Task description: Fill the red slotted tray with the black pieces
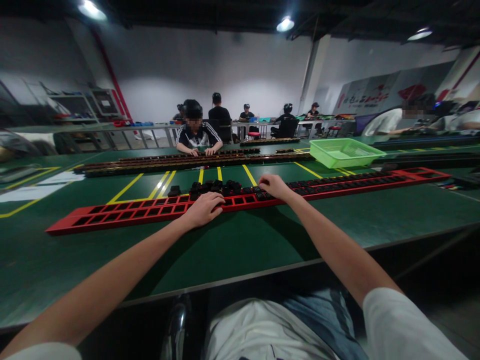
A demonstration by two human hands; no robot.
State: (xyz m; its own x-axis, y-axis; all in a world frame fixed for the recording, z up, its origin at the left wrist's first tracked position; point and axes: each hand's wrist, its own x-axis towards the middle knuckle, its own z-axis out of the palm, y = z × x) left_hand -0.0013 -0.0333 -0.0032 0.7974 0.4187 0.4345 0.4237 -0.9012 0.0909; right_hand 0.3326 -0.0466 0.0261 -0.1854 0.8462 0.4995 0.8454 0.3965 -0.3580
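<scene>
A long red frame (135,215) with two rows of square openings lies across the green table in front of me. My left hand (204,208) rests on its near edge left of the middle, fingers loosely stretched over the openings and thumb apart. Farther right, my right hand (275,186) is over the frame with its fingers curled together; whatever they may hold is hidden. Small black square blocks (264,196) fill openings beside and to the right of that hand. Behind the frame, near my left hand, sits a loose heap of similar black blocks (232,186). Openings at the left end are unfilled.
A light green plastic basket (343,155) stands beyond the frame at the right. Long dark strips (165,162) lie farther back, where a co-worker (198,132) sits facing me with both hands on them. White sheets (41,186) lie at the left. The table's near edge (232,275) runs below my arms.
</scene>
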